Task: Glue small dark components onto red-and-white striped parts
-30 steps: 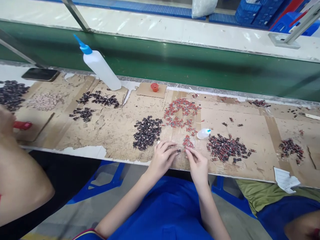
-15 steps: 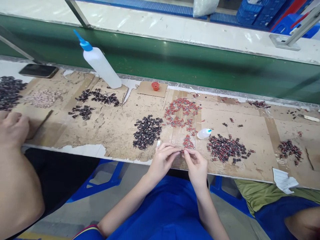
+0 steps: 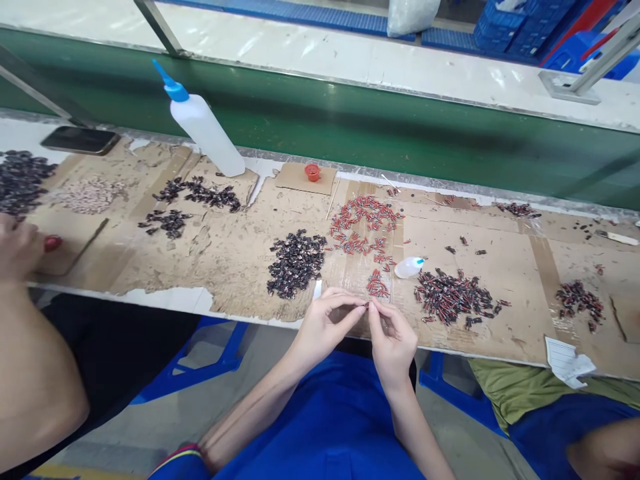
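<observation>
My left hand (image 3: 330, 321) and my right hand (image 3: 393, 335) meet at the bench's front edge, fingertips pinched together on one tiny dark-and-red part (image 3: 367, 306). Its exact kind is too small to make out. Just beyond my fingers lies a scatter of small red parts with metal ends (image 3: 365, 217). A heap of small black parts (image 3: 295, 263) sits to the left of them. On the right is a pile of joined red-and-black parts (image 3: 453, 297), with a small white squeeze bottle (image 3: 409, 267) with a blue tip lying beside it.
A tall white bottle (image 3: 207, 133) with a blue nozzle stands at the back left. A red cup (image 3: 313, 173) rests on cardboard. A co-worker's hand (image 3: 17, 247) is at far left, near a phone (image 3: 80, 140). Another person sits at right, by a torn paper (image 3: 569, 361).
My fingertips have shifted slightly, still pinching the tiny part. The co-worker's hand at left has moved left, and a red object now shows beside it.
</observation>
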Tool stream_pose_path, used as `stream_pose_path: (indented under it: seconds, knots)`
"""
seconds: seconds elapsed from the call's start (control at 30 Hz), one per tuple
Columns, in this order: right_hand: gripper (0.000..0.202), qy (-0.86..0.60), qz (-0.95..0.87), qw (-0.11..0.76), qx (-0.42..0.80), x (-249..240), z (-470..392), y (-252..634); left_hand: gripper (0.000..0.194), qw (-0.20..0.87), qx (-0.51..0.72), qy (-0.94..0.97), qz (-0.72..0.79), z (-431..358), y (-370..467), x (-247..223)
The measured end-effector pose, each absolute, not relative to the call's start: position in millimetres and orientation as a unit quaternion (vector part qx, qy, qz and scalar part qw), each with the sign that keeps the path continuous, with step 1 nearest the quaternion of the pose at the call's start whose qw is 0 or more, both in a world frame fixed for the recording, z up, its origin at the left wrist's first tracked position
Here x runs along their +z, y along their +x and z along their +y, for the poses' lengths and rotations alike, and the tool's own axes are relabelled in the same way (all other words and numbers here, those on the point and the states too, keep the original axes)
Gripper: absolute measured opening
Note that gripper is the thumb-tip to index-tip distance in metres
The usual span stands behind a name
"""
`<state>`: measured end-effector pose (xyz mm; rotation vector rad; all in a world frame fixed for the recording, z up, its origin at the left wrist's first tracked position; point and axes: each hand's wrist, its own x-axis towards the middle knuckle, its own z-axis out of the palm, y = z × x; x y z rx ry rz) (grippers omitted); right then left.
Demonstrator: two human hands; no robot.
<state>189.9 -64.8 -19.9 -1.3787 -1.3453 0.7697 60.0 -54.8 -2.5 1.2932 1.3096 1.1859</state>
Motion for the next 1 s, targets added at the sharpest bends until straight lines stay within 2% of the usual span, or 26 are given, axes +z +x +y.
stream_pose_path:
  seconds: [0.23,0.47,0.6,0.7,0.8,0.83,1.0]
  knots:
    - [0.014,-0.563,-0.559,0.52,0.317,-18.2,-66.1,189.3,0.009,0.435,0.475,0.531,0.55,-55.6,62.0,-0.4]
    - [0.019,-0.539,-0.502,0.497,0.459,-13.2,-59.9,197.5,0.01,0.423,0.458,0.544,0.561,-56.1,61.2,-0.1]
    - [0.026,-0.546,-0.486,0.489,0.476,-13.2,-57.5,205.8,0.008,0.436,0.453,0.552,0.547,-55.2,66.9,-5.5]
    - [0.024,-0.568,-0.49,0.491,0.443,-13.6,-55.5,215.7,0.012,0.428,0.414,0.583,0.553,-54.0,73.4,-9.8]
    - [0.026,-0.608,-0.476,0.517,0.37,-15.6,-49.6,232.3,0.036,0.396,0.372,0.618,0.568,-52.0,71.4,-13.7]
    - [0.027,-0.624,-0.468,0.526,0.339,-16.7,-46.6,239.4,0.038,0.371,0.367,0.626,0.579,-51.0,67.2,-15.1]
    - [0.032,-0.679,-0.46,0.54,0.19,-22.4,-28.7,275.7,0.014,0.174,0.349,0.627,0.674,-42.9,28.0,-22.4]
